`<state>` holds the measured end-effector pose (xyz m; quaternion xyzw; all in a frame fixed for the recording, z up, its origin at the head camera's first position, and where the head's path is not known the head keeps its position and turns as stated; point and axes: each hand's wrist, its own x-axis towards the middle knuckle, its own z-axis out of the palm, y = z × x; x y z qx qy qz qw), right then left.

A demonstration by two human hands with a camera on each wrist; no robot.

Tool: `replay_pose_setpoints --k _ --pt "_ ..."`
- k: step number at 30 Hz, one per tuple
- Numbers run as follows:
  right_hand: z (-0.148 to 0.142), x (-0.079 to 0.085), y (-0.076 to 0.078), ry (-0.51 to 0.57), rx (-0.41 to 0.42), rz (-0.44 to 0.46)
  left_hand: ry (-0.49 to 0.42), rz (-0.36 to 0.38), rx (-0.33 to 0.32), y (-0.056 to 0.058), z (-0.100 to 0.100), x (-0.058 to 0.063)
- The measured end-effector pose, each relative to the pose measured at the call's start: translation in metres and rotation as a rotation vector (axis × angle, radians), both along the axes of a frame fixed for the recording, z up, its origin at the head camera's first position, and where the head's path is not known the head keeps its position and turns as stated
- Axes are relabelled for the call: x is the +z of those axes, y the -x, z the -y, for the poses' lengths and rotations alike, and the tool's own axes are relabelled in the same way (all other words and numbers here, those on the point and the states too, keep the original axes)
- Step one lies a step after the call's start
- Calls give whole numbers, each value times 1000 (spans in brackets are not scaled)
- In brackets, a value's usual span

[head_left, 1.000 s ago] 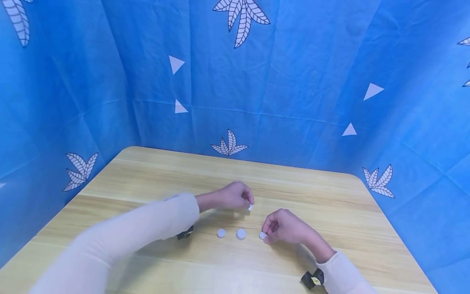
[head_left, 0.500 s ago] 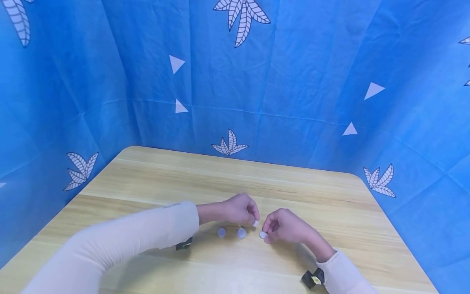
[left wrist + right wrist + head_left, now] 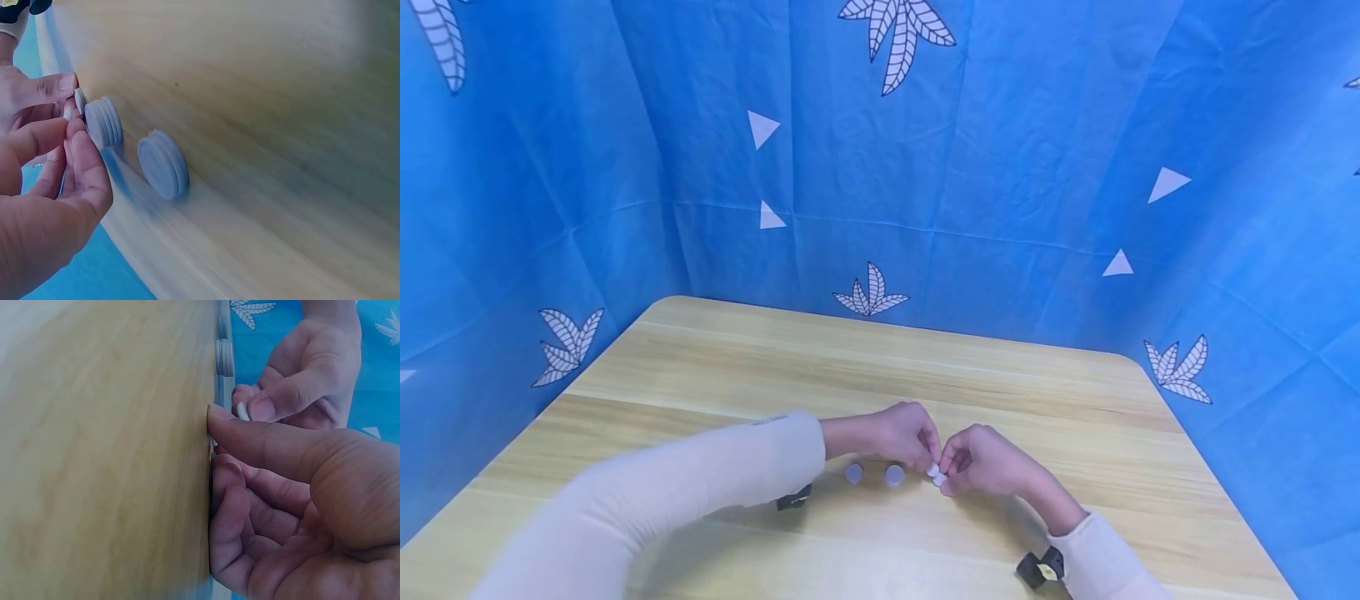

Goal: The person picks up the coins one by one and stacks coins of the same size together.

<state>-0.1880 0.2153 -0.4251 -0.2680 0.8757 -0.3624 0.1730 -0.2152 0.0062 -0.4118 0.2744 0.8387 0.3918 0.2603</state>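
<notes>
My left hand (image 3: pixel 906 435) pinches a small white disc (image 3: pixel 242 411) between thumb and fingertips, just above the table. Close beside it, my right hand (image 3: pixel 988 462) holds another white disc (image 3: pixel 79 100) by its edge at the tabletop, thumb on the near side. In the head view the two discs lie so near each other that I cannot tell whether they touch. Left of the hands stand two short stacks of such discs: a nearer stack (image 3: pixel 104 122) of several, and a farther stack (image 3: pixel 162 164) that looks lower.
The wooden table (image 3: pixel 760 358) has rounded far corners. A blue curtain (image 3: pixel 1000 167) with leaf and triangle prints hangs behind it and at both sides. A black wrist device (image 3: pixel 1041 568) is strapped at the right sleeve.
The left hand has come toward me and to the right with its disc, from behind the stacks to the right hand's disc. The right hand has stayed almost still.
</notes>
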Motion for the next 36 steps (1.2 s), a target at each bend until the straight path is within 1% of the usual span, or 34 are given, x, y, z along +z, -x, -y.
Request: replay_pose_setpoints --k 3,6,14,21,23,26,33,36 --pt "-1 0 0 5 2 -2 -2 4 -7 -1 -4 -1" --pt "-1 0 0 14 4 4 -2 16 2 -3 -6 -1" --pt "1 3 0 -6 -5 0 8 22 32 -6 -6 0" --pt "2 4 -2 8 -9 12 -8 53 52 -7 -4 1" --pt "2 4 -2 8 -15 18 2 41 49 -6 -4 1" --pt "2 4 -2 3 -20 19 27 11 25 -3 -2 1" --pt "2 4 -2 -5 -17 14 135 -88 -51 4 2 1" --pt "1 4 -1 -11 -19 20 170 -122 -84 4 2 0"
